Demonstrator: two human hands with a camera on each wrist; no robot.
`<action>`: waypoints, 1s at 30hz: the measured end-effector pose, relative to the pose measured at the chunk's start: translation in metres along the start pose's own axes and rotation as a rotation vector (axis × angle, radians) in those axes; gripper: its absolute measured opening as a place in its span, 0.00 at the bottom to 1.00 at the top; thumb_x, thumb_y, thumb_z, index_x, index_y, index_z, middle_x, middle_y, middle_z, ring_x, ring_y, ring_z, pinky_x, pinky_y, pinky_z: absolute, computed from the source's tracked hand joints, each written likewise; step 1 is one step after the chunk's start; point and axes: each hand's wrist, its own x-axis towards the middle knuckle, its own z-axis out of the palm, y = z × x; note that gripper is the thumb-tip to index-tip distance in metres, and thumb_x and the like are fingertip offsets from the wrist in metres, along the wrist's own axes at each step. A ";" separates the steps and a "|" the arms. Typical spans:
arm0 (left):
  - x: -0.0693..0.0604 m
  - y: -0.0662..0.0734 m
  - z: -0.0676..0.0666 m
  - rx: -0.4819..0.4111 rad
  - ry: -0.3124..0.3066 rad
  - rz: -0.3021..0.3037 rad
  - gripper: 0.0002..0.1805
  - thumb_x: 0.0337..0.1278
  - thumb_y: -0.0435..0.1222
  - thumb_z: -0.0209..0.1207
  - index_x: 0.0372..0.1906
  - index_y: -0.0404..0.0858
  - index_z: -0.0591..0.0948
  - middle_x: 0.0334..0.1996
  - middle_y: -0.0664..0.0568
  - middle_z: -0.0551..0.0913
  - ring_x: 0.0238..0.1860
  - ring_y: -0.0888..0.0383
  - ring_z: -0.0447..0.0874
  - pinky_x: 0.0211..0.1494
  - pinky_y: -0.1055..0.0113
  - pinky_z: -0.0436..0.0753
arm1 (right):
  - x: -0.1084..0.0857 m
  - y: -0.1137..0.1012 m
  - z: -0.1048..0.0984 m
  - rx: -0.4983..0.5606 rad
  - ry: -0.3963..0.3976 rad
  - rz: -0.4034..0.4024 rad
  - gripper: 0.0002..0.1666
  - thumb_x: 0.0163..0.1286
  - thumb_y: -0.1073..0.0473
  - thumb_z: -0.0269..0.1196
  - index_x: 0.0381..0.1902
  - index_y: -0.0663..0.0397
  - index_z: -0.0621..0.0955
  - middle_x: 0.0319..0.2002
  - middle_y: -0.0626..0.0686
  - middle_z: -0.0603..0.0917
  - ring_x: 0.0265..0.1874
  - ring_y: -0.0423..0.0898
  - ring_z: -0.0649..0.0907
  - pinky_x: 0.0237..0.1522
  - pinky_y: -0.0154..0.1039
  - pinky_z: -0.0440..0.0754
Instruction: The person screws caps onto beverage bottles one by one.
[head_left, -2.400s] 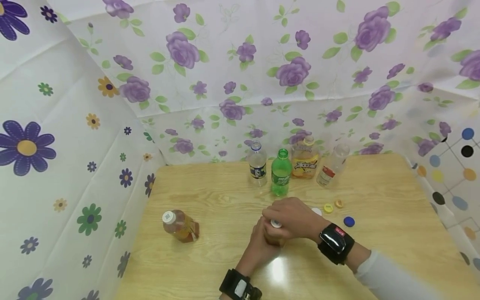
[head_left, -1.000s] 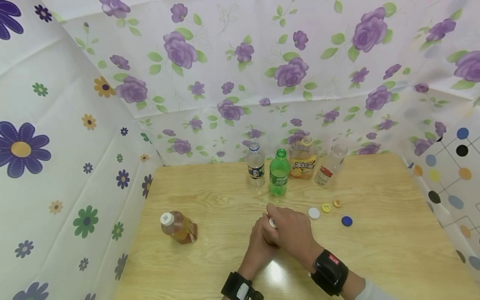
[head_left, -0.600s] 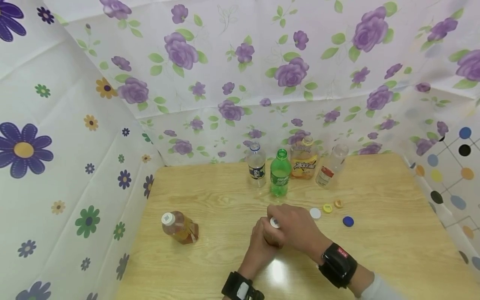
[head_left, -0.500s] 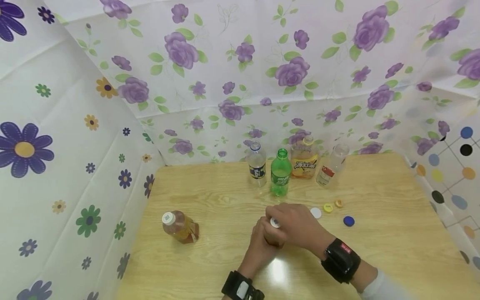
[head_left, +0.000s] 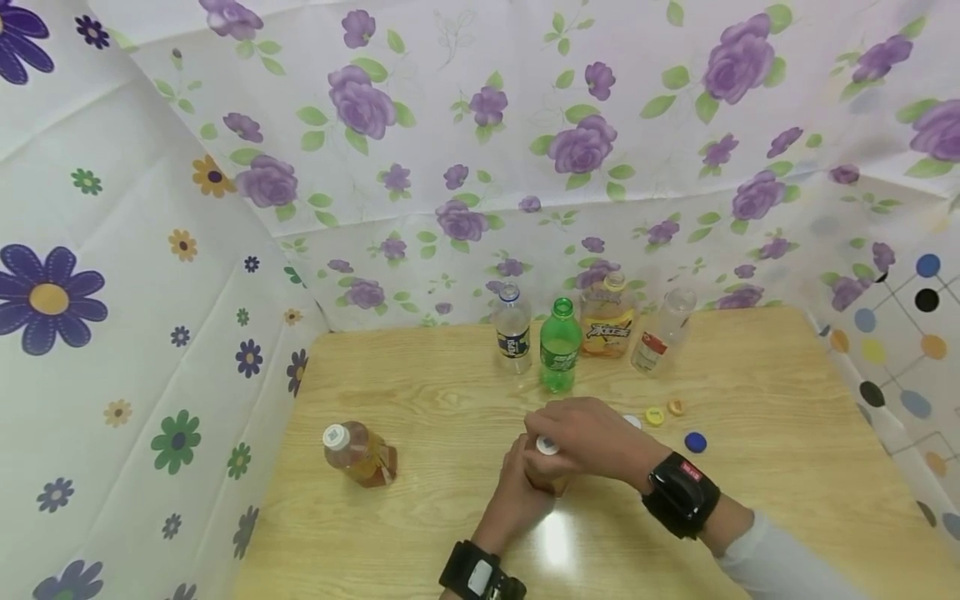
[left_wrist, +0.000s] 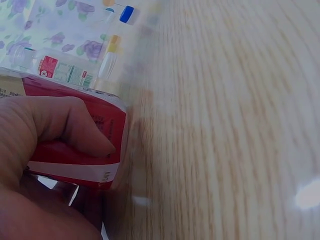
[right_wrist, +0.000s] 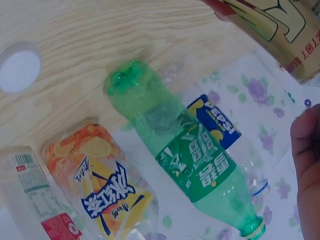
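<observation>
A bottle with a red and beige label (left_wrist: 107, 120) stands between both hands in the head view, mostly covered by them. My left hand (head_left: 520, 483) grips its body, the fingers wrapped round the label in the left wrist view. Over the top is my right hand (head_left: 588, 437), its thumb and fingers curled round the white bottle cap (head_left: 547, 446). In the right wrist view the bottle's label shows at the upper right, and part of the right hand (right_wrist: 307, 155) appears at the edge; the cap is out of sight there.
Behind the hands stand uncapped bottles: a clear Pepsi one (head_left: 513, 337), a green one (head_left: 560, 350), an iced tea one (head_left: 607, 325) and a clear one (head_left: 660, 337). A capped amber bottle (head_left: 362, 454) is at left. Loose blue (head_left: 695, 442), yellow (head_left: 655, 416), orange and white caps lie right.
My right hand has turned over the cap; its wrist has swung upward and now partly covers the loose white cap. My left hand stays nearly in place on the bottle.
</observation>
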 end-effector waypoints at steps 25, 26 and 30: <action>0.000 0.002 0.004 -0.056 0.052 0.043 0.37 0.42 0.19 0.61 0.60 0.49 0.75 0.53 0.58 0.75 0.52 0.57 0.71 0.60 0.57 0.72 | -0.003 -0.006 0.013 -0.029 0.060 0.119 0.17 0.73 0.49 0.64 0.32 0.39 0.66 0.19 0.33 0.61 0.17 0.31 0.62 0.18 0.28 0.60; 0.000 0.002 0.005 -0.061 0.055 0.047 0.37 0.42 0.18 0.60 0.60 0.49 0.75 0.52 0.58 0.75 0.52 0.57 0.71 0.61 0.56 0.71 | -0.003 -0.006 0.013 -0.031 0.066 0.120 0.17 0.73 0.49 0.64 0.32 0.39 0.65 0.18 0.33 0.60 0.17 0.30 0.61 0.18 0.28 0.59; -0.002 0.003 0.006 -0.082 0.067 0.055 0.36 0.43 0.17 0.57 0.58 0.51 0.75 0.51 0.59 0.75 0.51 0.57 0.70 0.62 0.54 0.67 | -0.005 -0.006 0.017 -0.047 0.093 0.128 0.18 0.73 0.50 0.63 0.31 0.40 0.64 0.18 0.33 0.57 0.16 0.30 0.59 0.18 0.28 0.55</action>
